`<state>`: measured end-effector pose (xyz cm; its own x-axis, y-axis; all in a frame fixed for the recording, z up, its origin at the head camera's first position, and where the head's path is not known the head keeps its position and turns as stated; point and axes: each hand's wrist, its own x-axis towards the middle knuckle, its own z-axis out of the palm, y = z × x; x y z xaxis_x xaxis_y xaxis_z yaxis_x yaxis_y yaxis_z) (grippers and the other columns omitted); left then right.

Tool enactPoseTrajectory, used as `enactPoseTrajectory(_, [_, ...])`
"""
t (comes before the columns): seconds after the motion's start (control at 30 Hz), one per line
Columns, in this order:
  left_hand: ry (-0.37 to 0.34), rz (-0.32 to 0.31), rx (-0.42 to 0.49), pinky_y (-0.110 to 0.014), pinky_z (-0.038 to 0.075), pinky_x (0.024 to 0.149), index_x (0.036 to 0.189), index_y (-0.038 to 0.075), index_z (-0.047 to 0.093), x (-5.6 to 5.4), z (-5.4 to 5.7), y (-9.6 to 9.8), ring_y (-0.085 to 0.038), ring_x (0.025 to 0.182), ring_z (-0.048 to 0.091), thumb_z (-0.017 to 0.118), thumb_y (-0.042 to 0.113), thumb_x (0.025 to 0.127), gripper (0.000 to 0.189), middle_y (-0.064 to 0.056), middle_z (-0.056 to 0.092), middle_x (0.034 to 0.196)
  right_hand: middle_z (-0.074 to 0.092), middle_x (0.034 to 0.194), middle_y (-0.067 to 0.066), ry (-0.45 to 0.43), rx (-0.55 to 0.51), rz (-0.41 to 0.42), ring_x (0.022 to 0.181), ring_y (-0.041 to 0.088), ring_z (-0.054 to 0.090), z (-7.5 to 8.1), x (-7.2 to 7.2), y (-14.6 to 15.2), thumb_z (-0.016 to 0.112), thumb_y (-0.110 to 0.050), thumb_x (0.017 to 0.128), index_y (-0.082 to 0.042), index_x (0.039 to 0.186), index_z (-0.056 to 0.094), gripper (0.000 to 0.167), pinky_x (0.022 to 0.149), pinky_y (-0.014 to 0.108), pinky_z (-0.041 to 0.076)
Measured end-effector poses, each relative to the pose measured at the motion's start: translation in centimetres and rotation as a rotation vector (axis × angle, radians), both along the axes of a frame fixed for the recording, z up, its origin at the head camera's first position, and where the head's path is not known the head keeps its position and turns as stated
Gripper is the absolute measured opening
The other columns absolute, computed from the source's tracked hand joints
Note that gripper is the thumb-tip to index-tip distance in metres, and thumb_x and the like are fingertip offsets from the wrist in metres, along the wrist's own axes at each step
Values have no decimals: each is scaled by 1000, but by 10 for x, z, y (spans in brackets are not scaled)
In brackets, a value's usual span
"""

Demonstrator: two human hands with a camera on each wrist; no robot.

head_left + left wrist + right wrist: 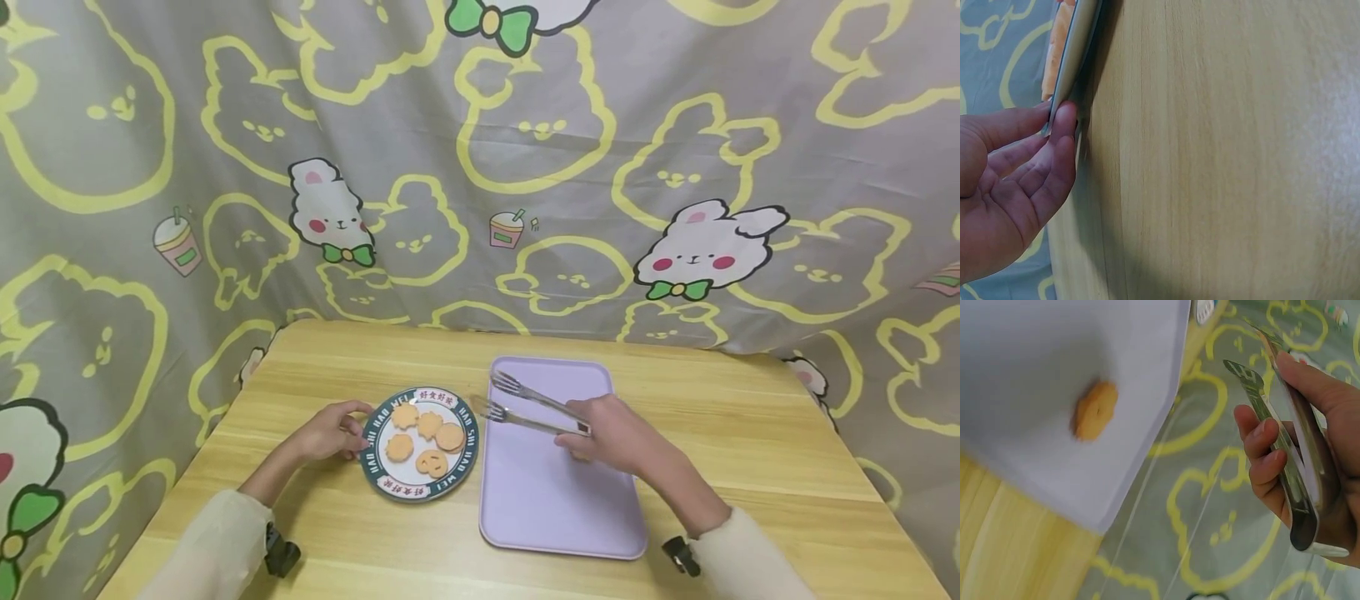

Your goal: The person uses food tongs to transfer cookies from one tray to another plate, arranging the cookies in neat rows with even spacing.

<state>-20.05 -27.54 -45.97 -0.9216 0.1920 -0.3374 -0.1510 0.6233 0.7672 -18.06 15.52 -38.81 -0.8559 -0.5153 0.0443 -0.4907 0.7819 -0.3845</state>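
Observation:
At the rim of a round plate (pixel 367 462) with a dark green lettered border, my left hand (pixel 330 431) pinches the edge between thumb and fingers (pixel 1063 115). Several round and scalloped cookies (pixel 400 447) lie on that plate. My right hand (pixel 611 433) grips metal tongs (pixel 543 400) above a light purple tray (pixel 562 517). Their two arms stand apart, tips pointing left toward the plate, and no cookie shows between them. A single cookie (pixel 1096 411) lies on the tray in the right wrist view; my right hand mostly covers that spot in the head view.
Plate and tray stand side by side on a wooden table (pixel 375 550), a narrow gap between them. A grey curtain (pixel 420 275) with yellow outlines and cartoon bears hangs behind and around the table. Dark wrist cameras (pixel 281 554) sit at both cuffs.

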Motion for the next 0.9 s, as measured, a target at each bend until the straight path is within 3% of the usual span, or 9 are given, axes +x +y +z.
enactPoseTrajectory(0.13, [-2,-4,7,-33,56,63,134,-3,45,-1,0,0,-18,67,63,66,1,81,57,-12,61,86,49,61,-3,-19,34,-84,55,7,42,0,3,25,71,-35,82,-2,103,67,40,48,19,35])
enactPoseTrajectory(0.23, [3,-15,20,-33,57,63,133,-4,44,-1,0,0,-18,67,63,66,0,81,56,-13,61,86,47,61,-3,-18,46,-126,57,8,42,-2,8,44,71,-36,81,-1,105,67,43,49,20,35])
enactPoseTrajectory(0.63, [17,-18,36,-34,57,64,133,-5,44,-1,1,-2,-19,67,63,64,-1,81,56,-13,61,86,42,55,-10,-51,48,-183,50,2,35,-20,42,95,70,-40,81,-15,82,62,26,45,19,32])
enactPoseTrajectory(0.9, [12,-22,28,-33,57,63,133,-5,44,1,-1,-1,-19,67,63,65,-1,81,56,-12,61,86,36,55,-12,-29,47,-188,49,-1,29,-36,57,107,71,-39,80,-16,79,61,25,44,17,29])
